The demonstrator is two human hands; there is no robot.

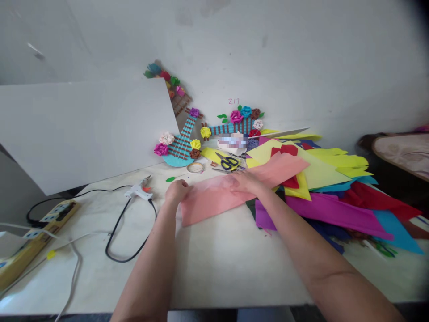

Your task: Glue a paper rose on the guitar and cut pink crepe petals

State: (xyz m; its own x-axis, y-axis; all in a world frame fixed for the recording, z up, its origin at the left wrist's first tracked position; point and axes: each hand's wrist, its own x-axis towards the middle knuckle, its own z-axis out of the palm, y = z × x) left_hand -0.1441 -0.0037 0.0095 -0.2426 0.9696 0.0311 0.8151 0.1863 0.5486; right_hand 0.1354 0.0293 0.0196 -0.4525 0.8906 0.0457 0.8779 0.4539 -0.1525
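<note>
A long salmon-pink sheet of crepe paper lies slantwise across the table in front of me. At its left end my left hand is closed, with the fingertips pinching the paper's upper left corner. My right hand rests on the middle of the sheet, its fingers spread over the surface and slightly blurred. The sheet's right part runs up over a pile of coloured paper. Just beyond my right hand lie black-handled scissors. A roll of tape sits behind the sheet.
A white glue gun with a looped black cord lies left, near a power strip. Guitar-shaped crafts with paper flowers, one turquoise, lean at the back. A large white board stands at the left.
</note>
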